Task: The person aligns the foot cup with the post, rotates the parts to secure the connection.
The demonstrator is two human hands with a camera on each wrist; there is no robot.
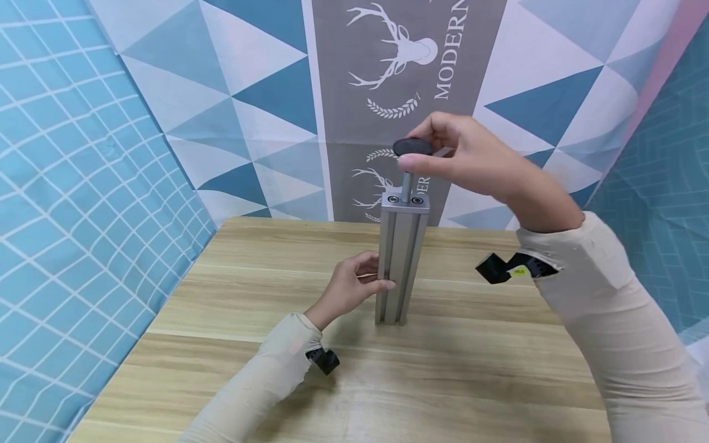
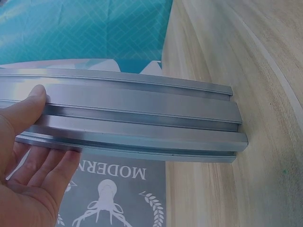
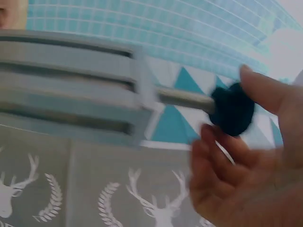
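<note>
A silver aluminium profile with lengthwise grooves stands upright on the wooden table. Its top carries an end plate with two bolts and a threaded rod, which ends in a black knob. My right hand pinches that knob between thumb and fingers. Lower down, my left hand grips the profile from its left side. In the left wrist view the thumb lies on one face of the profile, with the fingers at the edge below.
The wooden table reaches back to a patterned cloth with triangles and deer heads. Blue tiled-print cloth hangs at the left. Small black cameras sit on both sleeved wrists.
</note>
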